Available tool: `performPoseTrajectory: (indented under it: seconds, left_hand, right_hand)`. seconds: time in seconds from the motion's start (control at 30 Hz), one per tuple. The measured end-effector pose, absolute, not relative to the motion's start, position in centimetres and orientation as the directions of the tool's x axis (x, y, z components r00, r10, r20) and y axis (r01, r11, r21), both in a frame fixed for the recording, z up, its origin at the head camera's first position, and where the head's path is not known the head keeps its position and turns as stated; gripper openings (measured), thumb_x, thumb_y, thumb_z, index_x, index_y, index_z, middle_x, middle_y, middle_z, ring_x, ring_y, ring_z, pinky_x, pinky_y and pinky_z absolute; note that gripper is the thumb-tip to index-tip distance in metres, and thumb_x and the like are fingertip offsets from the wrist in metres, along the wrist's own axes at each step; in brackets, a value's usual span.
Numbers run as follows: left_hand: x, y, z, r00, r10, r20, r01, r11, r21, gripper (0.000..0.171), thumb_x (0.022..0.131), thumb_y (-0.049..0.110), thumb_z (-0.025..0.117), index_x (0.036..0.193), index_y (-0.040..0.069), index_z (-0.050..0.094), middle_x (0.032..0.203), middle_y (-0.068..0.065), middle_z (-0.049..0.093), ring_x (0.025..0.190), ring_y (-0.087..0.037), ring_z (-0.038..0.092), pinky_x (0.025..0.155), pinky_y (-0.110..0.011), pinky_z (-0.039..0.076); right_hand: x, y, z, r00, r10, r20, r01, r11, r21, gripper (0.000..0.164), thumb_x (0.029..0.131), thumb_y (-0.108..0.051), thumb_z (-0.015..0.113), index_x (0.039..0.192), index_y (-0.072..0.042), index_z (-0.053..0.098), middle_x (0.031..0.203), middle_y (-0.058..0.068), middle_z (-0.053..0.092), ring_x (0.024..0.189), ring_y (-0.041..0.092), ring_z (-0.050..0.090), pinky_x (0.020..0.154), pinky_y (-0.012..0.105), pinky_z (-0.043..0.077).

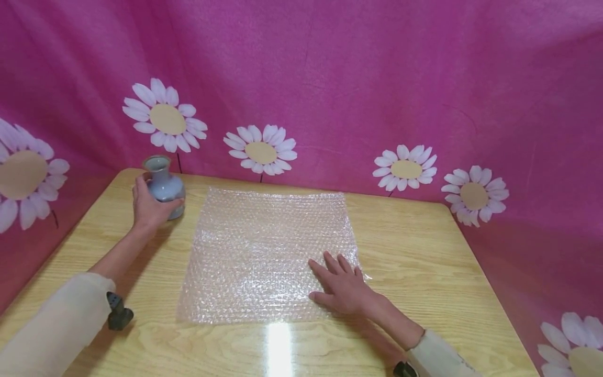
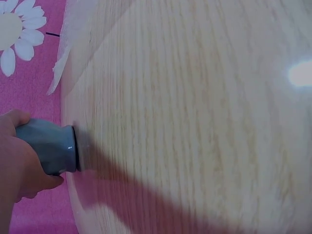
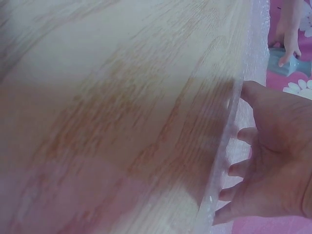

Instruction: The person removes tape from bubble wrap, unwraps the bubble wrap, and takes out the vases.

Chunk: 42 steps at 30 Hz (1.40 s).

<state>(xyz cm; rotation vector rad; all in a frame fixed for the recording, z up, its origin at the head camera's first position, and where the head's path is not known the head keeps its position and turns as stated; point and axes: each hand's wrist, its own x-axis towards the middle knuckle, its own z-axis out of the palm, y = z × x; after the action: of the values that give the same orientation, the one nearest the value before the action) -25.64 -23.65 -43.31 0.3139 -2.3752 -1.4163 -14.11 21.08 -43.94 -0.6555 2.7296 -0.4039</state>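
At the far left of the table, my left hand [image 1: 152,208] grips a blue-grey ceramic vase [image 1: 166,184] around its round body. The vase is upright, with its flared mouth upward. In the left wrist view the vase [image 2: 46,146] shows its base at the table surface; whether it touches cannot be told. A sheet of clear bubble wrap [image 1: 264,246] lies flat to the right of the vase. On its lower right part rests my right hand [image 1: 346,288], fingers spread. The right wrist view shows the fingertips of that hand [image 3: 278,151] on the bubble wrap's edge.
The wooden table [image 1: 414,251] reaches a magenta cloth [image 1: 330,78] printed with large white daisies, which hangs behind and at both sides. A bright light reflection falls on the table's front. Each sleeved forearm carries a small dark wrist device [image 1: 119,312].
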Motion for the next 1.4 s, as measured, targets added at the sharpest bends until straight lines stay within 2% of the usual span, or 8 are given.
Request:
performPoseTrajectory:
  seconds: [0.43, 0.73, 0.97, 1.23, 1.4]
  left_hand:
    - [-25.5, -23.3, -43.4, -0.899, -0.393, 0.193, -0.009, 0.456, 0.890, 0.094, 0.079, 0.003, 0.079, 0.150, 0.001, 0.016, 0.149, -0.027, 0.025, 0.140, -0.039, 0.029, 0.117, -0.044, 0.022]
    - [-25.3, -23.3, -43.4, -0.908, -0.378, 0.184, -0.011, 0.459, 0.888, 0.093, 0.081, 0.004, 0.078, 0.149, 0.001, 0.014, 0.149, -0.027, 0.023, 0.140, -0.040, 0.027, 0.118, -0.047, 0.022]
    - [-24.7, -23.4, -43.4, -0.913, -0.361, 0.188, -0.008, 0.478, 0.878, 0.095, 0.083, 0.013, 0.079, 0.152, 0.003, 0.014, 0.151, -0.026, 0.022, 0.140, -0.040, 0.025, 0.116, -0.053, 0.025]
    - [-23.7, -23.5, -43.8, -0.879, -0.419, 0.228, -0.008, 0.491, 0.871, 0.091, 0.083, 0.023, 0.081, 0.152, 0.008, 0.023, 0.150, -0.019, 0.023, 0.138, -0.034, 0.023, 0.112, -0.054, 0.029]
    - [-23.1, -23.0, -43.7, -0.857, -0.438, 0.270, 0.004, 0.520, 0.854, 0.085, 0.085, 0.026, 0.080, 0.148, 0.008, 0.027, 0.146, -0.018, 0.023, 0.136, -0.033, 0.023, 0.111, -0.052, 0.031]
  right_hand:
    - [-14.1, 21.2, -43.8, -0.844, -0.490, -0.218, -0.405, 0.848, -0.342, 0.073, 0.098, -0.052, 0.056, 0.159, -0.022, 0.029, 0.163, 0.022, 0.014, 0.144, 0.053, 0.009, 0.104, 0.080, 0.014]
    - [-14.2, 21.2, -43.9, -0.851, -0.480, -0.214, -0.393, 0.852, -0.347, 0.074, 0.096, -0.053, 0.058, 0.158, -0.022, 0.031, 0.162, 0.021, 0.016, 0.144, 0.053, 0.012, 0.103, 0.080, 0.015]
    - [-14.1, 21.0, -43.7, -0.860, -0.467, -0.208, -0.377, 0.854, -0.360, 0.076, 0.095, -0.052, 0.061, 0.157, -0.021, 0.032, 0.162, 0.021, 0.019, 0.143, 0.054, 0.014, 0.103, 0.080, 0.016]
    - [-14.1, 20.8, -43.5, -0.863, -0.458, -0.213, -0.366, 0.858, -0.361, 0.076, 0.094, -0.051, 0.063, 0.157, -0.020, 0.033, 0.162, 0.020, 0.019, 0.143, 0.054, 0.014, 0.103, 0.080, 0.016]
    - [-14.1, 20.7, -43.4, -0.862, -0.454, -0.224, -0.361, 0.862, -0.357, 0.076, 0.094, -0.050, 0.063, 0.157, -0.020, 0.033, 0.162, 0.021, 0.019, 0.143, 0.053, 0.014, 0.103, 0.080, 0.016]
